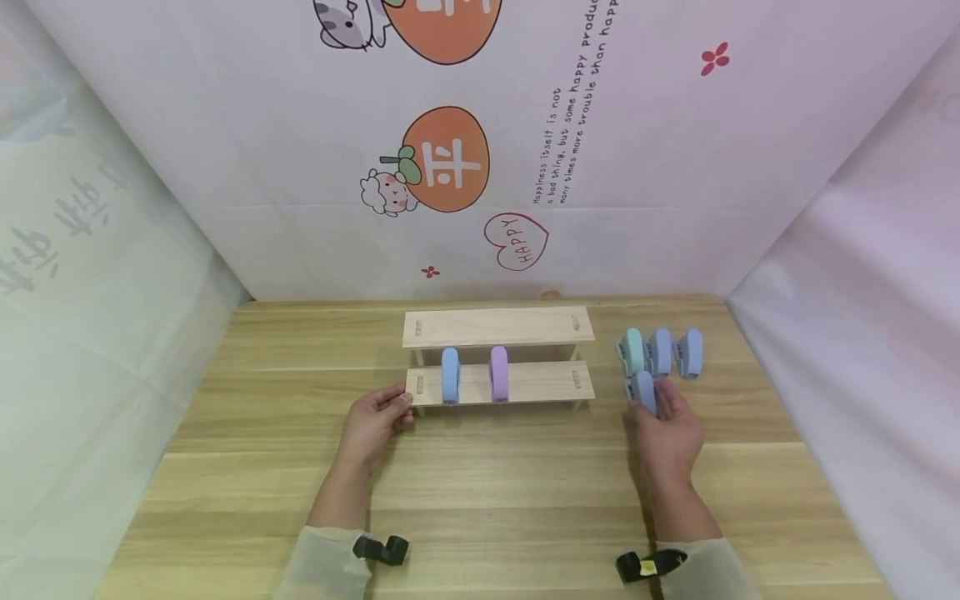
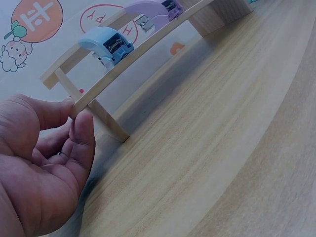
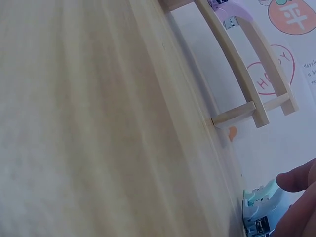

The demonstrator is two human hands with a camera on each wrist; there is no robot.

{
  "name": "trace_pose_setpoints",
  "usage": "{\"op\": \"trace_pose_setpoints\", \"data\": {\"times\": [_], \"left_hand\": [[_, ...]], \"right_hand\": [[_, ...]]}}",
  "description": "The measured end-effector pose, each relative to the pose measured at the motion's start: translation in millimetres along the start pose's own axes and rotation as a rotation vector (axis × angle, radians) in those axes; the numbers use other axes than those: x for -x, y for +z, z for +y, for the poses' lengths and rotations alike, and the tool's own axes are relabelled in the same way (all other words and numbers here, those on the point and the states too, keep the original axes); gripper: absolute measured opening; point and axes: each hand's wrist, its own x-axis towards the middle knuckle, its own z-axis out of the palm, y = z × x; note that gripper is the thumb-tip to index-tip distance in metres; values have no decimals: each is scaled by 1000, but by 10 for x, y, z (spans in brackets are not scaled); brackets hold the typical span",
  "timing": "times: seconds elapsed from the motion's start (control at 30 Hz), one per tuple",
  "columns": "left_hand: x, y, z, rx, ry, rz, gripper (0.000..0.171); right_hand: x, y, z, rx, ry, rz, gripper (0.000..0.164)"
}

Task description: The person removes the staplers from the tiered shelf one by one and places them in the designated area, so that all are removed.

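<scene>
Gripping wooden rack (image 1: 536, 382) w/ L hand (image 1: 375, 425), blue mini stapler (image 1: 644, 392) w/ R hand (image 1: 670, 433); fwd. slip may topple adj. mint stapler (image 1: 633, 350)

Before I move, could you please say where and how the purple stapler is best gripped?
Probably pinch the purple stapler across its long sides from above: it is narrow, its arched back faces up, and the lower shelf leaves room on both sides.

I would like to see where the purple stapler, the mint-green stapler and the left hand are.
Purple stapler (image 1: 498, 372), head view, on its top cover.
Mint-green stapler (image 1: 634, 350), head view, its top cover.
Left hand (image 1: 372, 424), head view, middle of the hand.
</scene>
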Motion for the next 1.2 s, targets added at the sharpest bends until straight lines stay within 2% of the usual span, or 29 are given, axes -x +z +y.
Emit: {"op": "trace_pose_setpoints", "data": {"times": [0.2,0.77,1.2], "left_hand": [[-2,2,3,1,-3,5,37],[-19,-9,-26,0,3,-2,39],[-23,-28,-20,-7,3,-11,41]], "right_hand": [[27,-11,-41,41,-18,-14,67],[105,19,-89,50,-140,-5,65],[171,115,-76,-56,-259,-78,65]]}}
